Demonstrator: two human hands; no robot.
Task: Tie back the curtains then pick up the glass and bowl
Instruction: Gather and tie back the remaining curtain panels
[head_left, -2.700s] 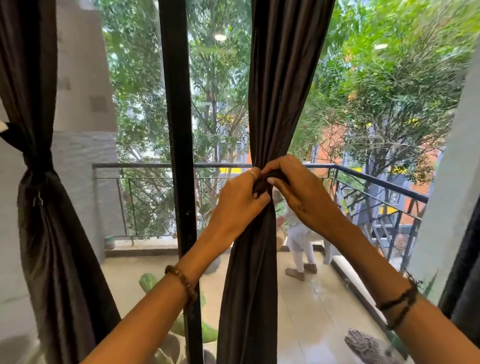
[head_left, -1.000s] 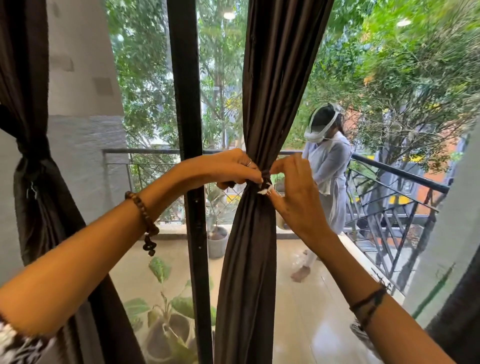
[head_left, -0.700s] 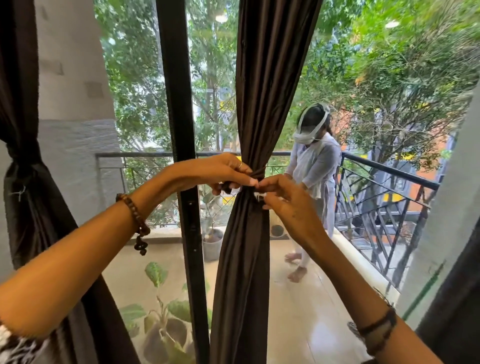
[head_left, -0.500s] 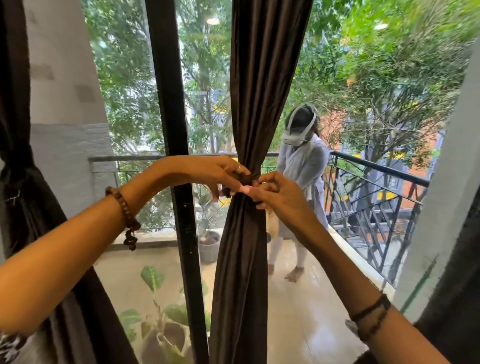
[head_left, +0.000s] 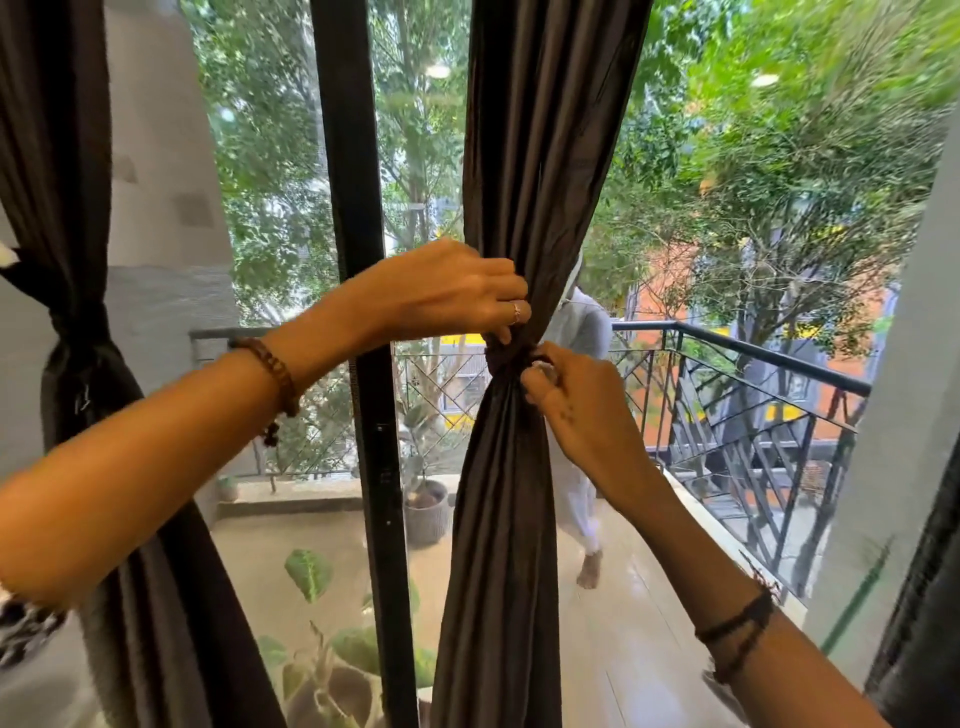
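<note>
A dark brown middle curtain (head_left: 519, 156) hangs in front of the glass door, gathered at its waist by a dark tie-back band (head_left: 506, 358). My left hand (head_left: 447, 296) reaches across from the left and pinches the band and the gathered cloth from above. My right hand (head_left: 576, 400) grips the band from the right, fingertips on the tie. A second dark curtain (head_left: 78, 415) at the far left is tied at its waist. No glass or bowl is in view.
A black door frame post (head_left: 358, 312) stands just left of the middle curtain. Behind the glass are a balcony with a black railing (head_left: 753, 364), potted plants (head_left: 426, 514), and a person in white (head_left: 582, 415) partly hidden by the curtain. Another dark curtain edge (head_left: 924, 597) hangs at far right.
My left hand has risen a little above the tie and my right hand has dropped below it. The person on the balcony has moved left, behind the curtain.
</note>
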